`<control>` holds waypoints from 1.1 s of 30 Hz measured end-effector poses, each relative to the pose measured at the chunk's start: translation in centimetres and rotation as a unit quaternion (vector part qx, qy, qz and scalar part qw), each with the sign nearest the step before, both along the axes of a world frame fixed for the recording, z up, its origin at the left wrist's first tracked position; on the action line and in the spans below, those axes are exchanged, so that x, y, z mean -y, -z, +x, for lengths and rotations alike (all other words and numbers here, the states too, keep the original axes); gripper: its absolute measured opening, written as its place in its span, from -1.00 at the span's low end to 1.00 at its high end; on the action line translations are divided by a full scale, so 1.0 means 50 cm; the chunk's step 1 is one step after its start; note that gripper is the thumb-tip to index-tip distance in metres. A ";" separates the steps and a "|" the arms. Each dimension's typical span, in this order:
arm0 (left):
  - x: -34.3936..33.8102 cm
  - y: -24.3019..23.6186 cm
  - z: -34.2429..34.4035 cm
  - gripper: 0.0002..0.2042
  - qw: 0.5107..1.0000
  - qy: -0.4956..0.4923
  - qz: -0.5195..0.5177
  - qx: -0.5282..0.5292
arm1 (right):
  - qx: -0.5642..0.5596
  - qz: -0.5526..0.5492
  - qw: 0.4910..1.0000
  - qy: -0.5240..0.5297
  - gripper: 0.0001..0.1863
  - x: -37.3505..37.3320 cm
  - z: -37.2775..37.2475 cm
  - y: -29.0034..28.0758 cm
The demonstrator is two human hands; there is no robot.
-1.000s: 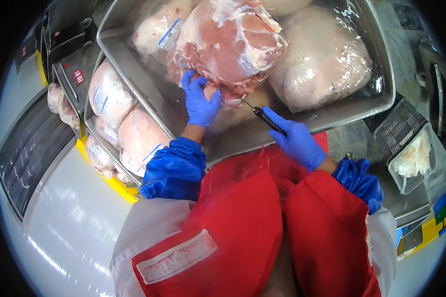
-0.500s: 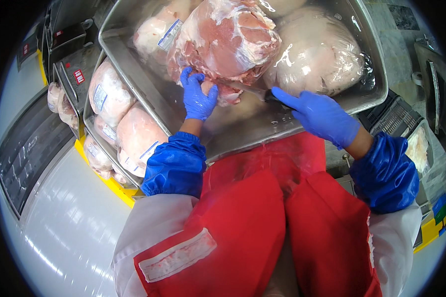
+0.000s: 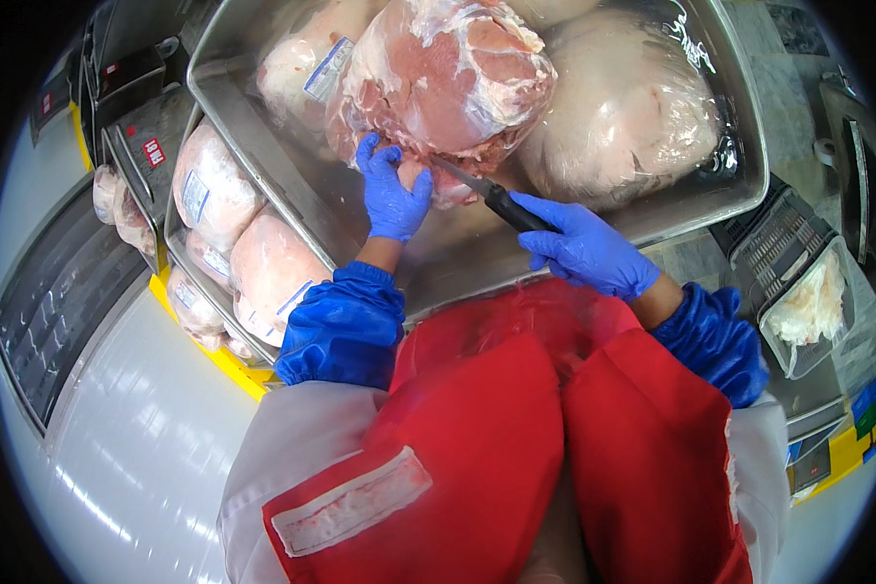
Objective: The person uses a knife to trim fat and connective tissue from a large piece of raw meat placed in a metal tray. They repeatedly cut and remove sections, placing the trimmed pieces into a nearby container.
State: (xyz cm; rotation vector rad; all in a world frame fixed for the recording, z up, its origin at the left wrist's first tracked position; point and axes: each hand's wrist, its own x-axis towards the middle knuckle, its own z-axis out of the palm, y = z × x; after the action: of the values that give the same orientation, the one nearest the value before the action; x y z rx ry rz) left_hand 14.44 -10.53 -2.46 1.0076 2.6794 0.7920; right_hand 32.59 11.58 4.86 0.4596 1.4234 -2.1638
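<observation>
A large piece of raw meat (image 3: 438,83), pink with white fat, rests in a deep metal tub (image 3: 297,200). My left hand (image 3: 396,198), in a blue glove, is closed on a small lobe at the meat's near edge. My gloved right hand (image 3: 594,245) grips the black handle of a knife (image 3: 501,204). The blade points up and left, and its tip is at the meat just right of my left fingers; whether it is inside the flesh I cannot tell.
A big film-wrapped meat piece (image 3: 628,117) fills the tub's right side, and a labelled wrapped one (image 3: 302,68) lies at its left. More wrapped pieces (image 3: 277,268) sit in a tray on the left. At right is a basket (image 3: 818,302) holding whitish scraps.
My right hand has moved down and left, turning the knife so its handle now slopes toward me. My left hand keeps its hold with hardly any movement.
</observation>
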 end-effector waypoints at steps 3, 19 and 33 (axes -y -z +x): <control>-0.011 -0.002 0.005 -0.61 1.000 -0.008 0.006 0.013 | -0.057 0.093 0.989 -0.102 -0.45 -0.041 -0.080 -0.069; -0.011 0.028 0.004 -0.60 0.999 -0.005 0.048 -0.017 | -0.234 0.615 0.722 -0.213 -0.24 0.015 0.028 0.063; -0.012 0.025 0.009 -0.58 0.999 -0.030 0.041 -0.004 | -0.186 0.505 0.829 -0.153 -0.31 0.051 -0.064 0.099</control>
State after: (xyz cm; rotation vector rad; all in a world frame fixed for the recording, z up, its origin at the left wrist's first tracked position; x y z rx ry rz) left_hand 14.87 -9.91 -3.72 0.9556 2.7160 0.9169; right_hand 29.37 9.05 -0.08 0.1150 2.6138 -1.1153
